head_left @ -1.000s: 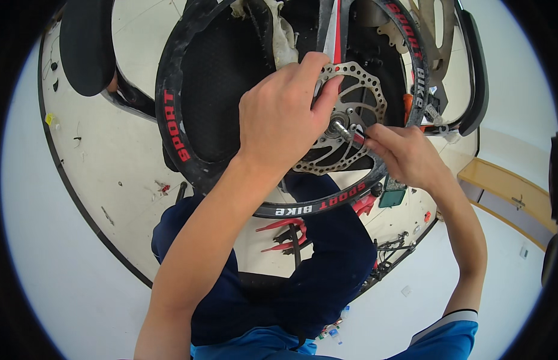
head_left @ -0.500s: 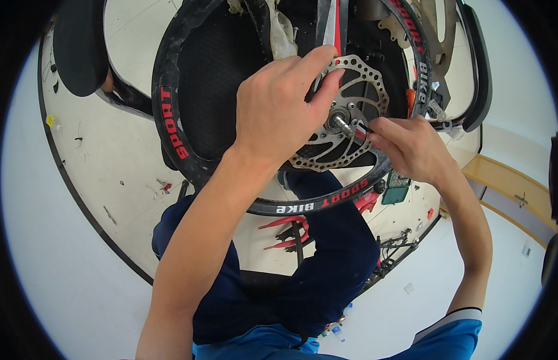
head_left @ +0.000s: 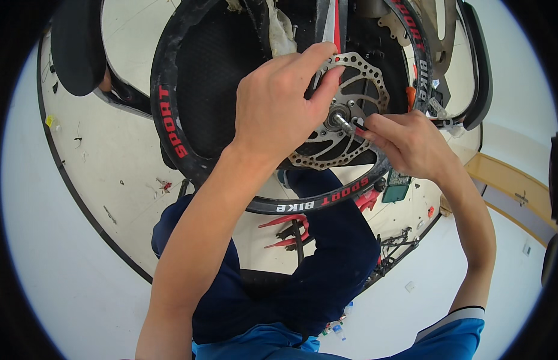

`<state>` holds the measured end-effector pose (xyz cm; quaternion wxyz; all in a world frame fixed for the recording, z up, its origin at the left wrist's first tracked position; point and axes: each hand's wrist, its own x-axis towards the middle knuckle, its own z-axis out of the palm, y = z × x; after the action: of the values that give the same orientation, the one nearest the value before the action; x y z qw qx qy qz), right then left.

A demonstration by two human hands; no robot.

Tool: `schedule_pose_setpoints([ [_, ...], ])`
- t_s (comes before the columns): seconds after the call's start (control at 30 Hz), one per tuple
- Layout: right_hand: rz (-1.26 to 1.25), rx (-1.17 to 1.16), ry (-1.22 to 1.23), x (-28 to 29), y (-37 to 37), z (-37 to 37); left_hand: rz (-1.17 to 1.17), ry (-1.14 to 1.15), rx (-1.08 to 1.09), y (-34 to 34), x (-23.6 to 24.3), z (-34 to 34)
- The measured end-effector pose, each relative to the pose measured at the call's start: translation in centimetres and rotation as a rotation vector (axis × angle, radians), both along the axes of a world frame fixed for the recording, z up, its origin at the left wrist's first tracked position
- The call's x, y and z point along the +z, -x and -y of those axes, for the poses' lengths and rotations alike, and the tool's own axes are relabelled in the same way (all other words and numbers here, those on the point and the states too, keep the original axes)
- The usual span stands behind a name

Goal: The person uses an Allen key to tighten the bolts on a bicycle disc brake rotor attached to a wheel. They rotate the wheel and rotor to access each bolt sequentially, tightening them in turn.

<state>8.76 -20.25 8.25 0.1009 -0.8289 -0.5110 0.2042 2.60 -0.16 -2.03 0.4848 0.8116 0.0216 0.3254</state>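
A bicycle wheel with a black lettered rim [head_left: 168,123] lies across a black padded surface [head_left: 219,90]. My left hand [head_left: 282,105] is closed on the wheel at the upper left of the perforated silver disc rotor [head_left: 367,75], fingertips curled near a red-and-silver spoke [head_left: 327,27] and partly hidden. My right hand [head_left: 411,144] pinches a small silver-and-red tool [head_left: 358,129], mostly hidden by its fingers, at the threaded axle [head_left: 342,123] in the rotor's centre. My legs [head_left: 327,264] are below the wheel.
Chair armrests [head_left: 75,54] flank the wheel. An orange-handled object [head_left: 411,96] and metal brackets [head_left: 438,36] sit at right. On the floor [head_left: 93,180] are small scattered parts, a pink-red fork [head_left: 285,222] and a green case [head_left: 396,191]. A yellow wooden cabinet [head_left: 507,186] stands at right.
Both hands have shifted slightly upward in the picture, along with the wheel and rotor. My right fingers have moved a little and now cover more of the tool at the axle.
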Motion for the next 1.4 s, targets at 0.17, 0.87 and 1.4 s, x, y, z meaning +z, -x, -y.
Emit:
schedule_pose_setpoints([
  [0.17, -0.006, 0.016, 0.020, 0.2, -0.3, -0.2, -0.013, -0.025, 0.027, 0.2, -0.1, 0.0],
  [0.87, 0.308, -0.086, -0.112, -2.0, 2.6, 0.3, -0.032, 0.077, 0.082, 0.7, -0.1, 1.1],
  [1.4, 0.332, -0.795, -0.309, -5.2, 9.3, -3.5, 0.004, 0.098, 0.007, 0.1, -0.4, 0.2],
])
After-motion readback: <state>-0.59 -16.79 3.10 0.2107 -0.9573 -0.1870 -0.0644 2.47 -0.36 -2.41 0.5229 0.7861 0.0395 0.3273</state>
